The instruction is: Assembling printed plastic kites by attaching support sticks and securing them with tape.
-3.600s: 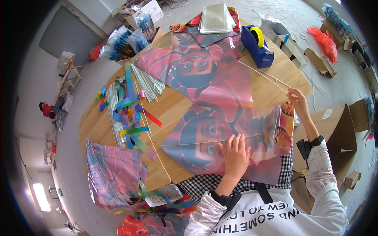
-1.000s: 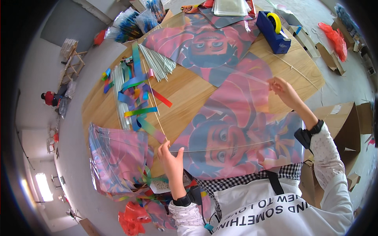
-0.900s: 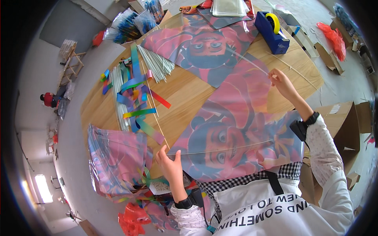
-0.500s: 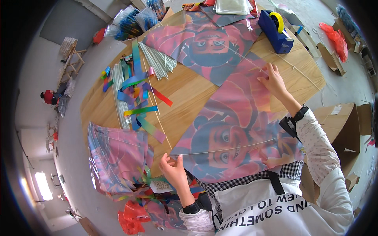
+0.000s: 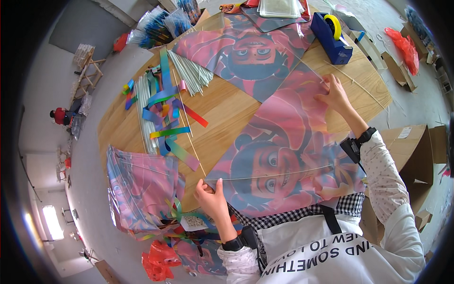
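Since the first frame, your left hand (image 5: 213,201) has shifted from the middle of the pink-and-blue printed plastic sheet (image 5: 283,158) to its left tip, and your right hand (image 5: 336,97) has moved inward from near the right edge of the light-brown wooden table (image 5: 215,111). That sheet lies across the table's near right part, a thin pale rod (image 5: 255,178) running along it. Your left thumb is at the tip; whether your fingers pinch it can't be told. Your right fingers are at the sheet's far right edge, thumb apart from forefinger; any grip there can't be told either. At the table's far right sits a dark-blue tape dispenser (image 5: 331,46); on its left half lie shiny multicoloured ribbons (image 5: 170,133) and bundled slim white rods (image 5: 191,73).
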Tool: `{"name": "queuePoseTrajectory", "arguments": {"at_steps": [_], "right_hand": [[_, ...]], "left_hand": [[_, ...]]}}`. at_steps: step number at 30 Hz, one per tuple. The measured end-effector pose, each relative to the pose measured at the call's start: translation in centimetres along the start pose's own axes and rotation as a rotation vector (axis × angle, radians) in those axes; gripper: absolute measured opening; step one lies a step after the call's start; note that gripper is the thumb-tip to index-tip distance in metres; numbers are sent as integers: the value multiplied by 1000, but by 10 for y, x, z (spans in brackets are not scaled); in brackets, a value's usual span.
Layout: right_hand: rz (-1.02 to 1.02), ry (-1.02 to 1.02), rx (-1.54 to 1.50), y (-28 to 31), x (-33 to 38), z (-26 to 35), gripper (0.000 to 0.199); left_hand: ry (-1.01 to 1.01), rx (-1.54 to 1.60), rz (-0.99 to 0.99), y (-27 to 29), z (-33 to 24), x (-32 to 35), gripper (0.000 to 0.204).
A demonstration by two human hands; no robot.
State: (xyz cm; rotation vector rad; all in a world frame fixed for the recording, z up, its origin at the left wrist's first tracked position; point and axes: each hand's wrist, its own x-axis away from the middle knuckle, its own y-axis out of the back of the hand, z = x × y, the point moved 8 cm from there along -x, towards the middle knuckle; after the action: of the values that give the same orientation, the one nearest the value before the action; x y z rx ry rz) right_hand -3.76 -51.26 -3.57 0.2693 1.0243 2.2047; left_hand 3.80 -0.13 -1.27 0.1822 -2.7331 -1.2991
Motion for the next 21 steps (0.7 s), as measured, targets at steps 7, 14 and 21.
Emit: {"name": "queuePoseTrajectory", "arguments": {"at_steps": [7,14,21], "right_hand": [[-22,-210,-21,6,10,-19,52],[-147,-115,151,71,33,-13,39],[-196,-144,281,110,52,-39,38]], "left_hand": [[-50,-139,11,0,-14,-2,51],[-211,-113,41,-22,-41,3,50],[-514,-348,-2,-72,-95,29,65]]}}
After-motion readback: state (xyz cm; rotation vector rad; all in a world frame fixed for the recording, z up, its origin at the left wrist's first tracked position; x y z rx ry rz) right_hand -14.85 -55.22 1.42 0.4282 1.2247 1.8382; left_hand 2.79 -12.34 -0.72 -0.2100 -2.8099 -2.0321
